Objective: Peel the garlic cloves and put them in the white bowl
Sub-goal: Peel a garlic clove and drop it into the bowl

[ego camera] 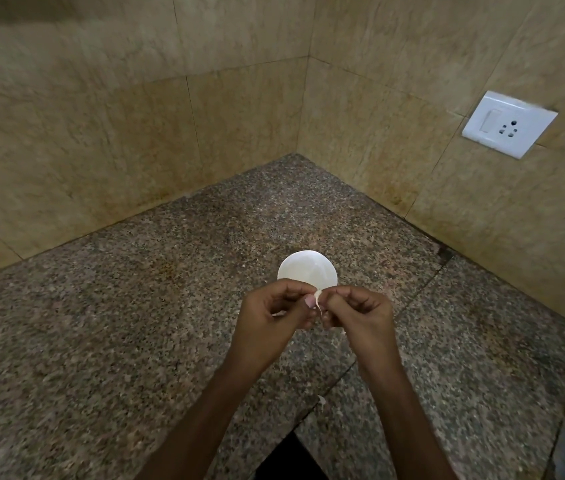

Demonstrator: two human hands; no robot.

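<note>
Both forearms extended forward; left hand [275, 308] and right hand [357, 311] meet, fingers curled, fingertips pinching together.

Dim, warm light. The white bowl [307, 270] glares, its inside washed out. Above the bowl the wall tiles [101, 116] darken and blur, their seams bowing with wide-angle distortion.

The tabletop [135, 323] is speckled granite, brown and grey, polished smooth, with a dull sheen toward its far corner. A dark joint [419, 294] crosses it on the right. The wall tiles [101, 133] are beige, stone-veined, smooth and mostly matt. The socket plate [509, 123] is glossy white plastic. The bowl [307, 270] is plain white, smooth and faintly shiny. The clove [318, 296] wears dry, papery skin.
</note>
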